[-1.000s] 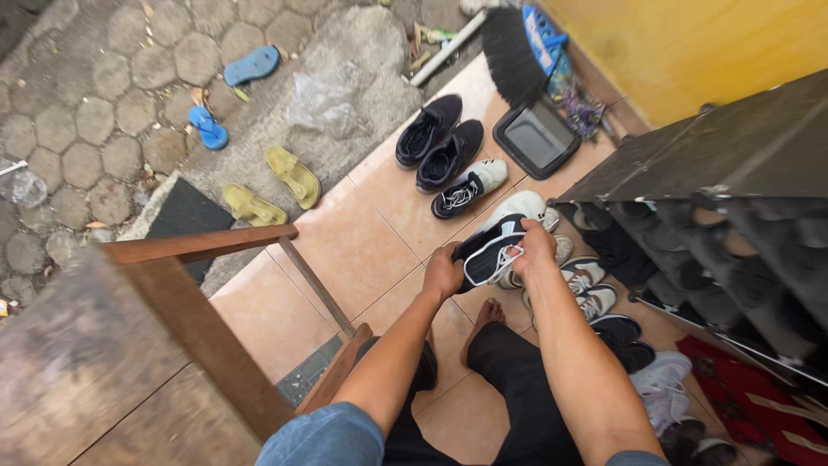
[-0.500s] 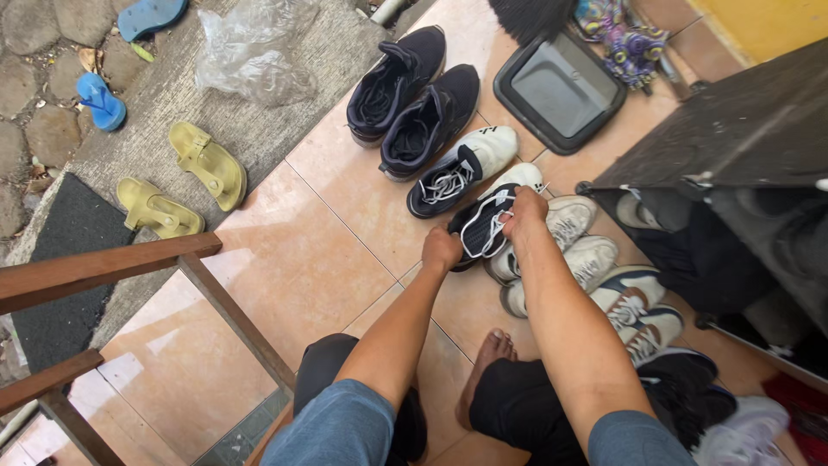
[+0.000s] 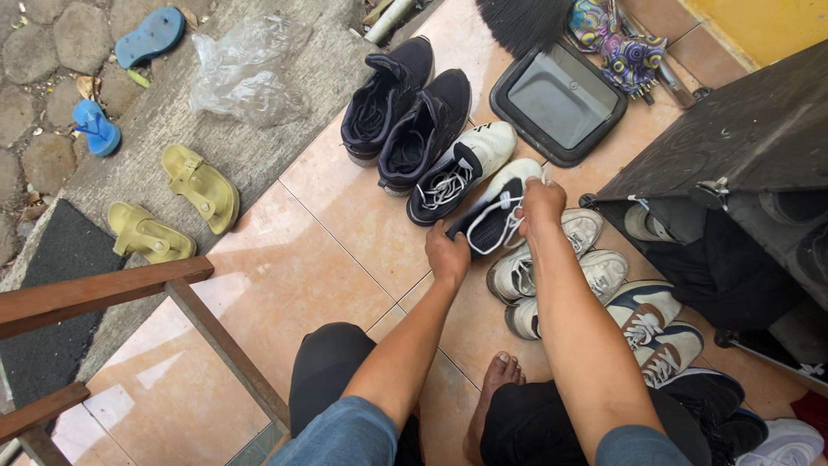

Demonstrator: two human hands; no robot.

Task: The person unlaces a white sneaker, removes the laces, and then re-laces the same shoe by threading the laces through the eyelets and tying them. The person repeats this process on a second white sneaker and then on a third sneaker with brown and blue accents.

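Sneaker (image 3: 496,211), black and white, sits lifted between your two hands over the tan tiles (image 3: 328,259). Your left hand (image 3: 448,256) grips its heel end; your right hand (image 3: 542,205) pinches the upper by the laces. Just beside it lies its matching sneaker (image 3: 457,173), then two dark shoes (image 3: 405,108). White sneakers (image 3: 552,267) sit under your right forearm, near a black shoe rack (image 3: 742,147).

The broom (image 3: 524,19) was cut off by the top edge. The right hand (image 3: 542,205) hid part of the black and white shoe (image 3: 493,217). Shoes inside the dark shoe rack (image 3: 759,147) were too shadowy to tell apart.
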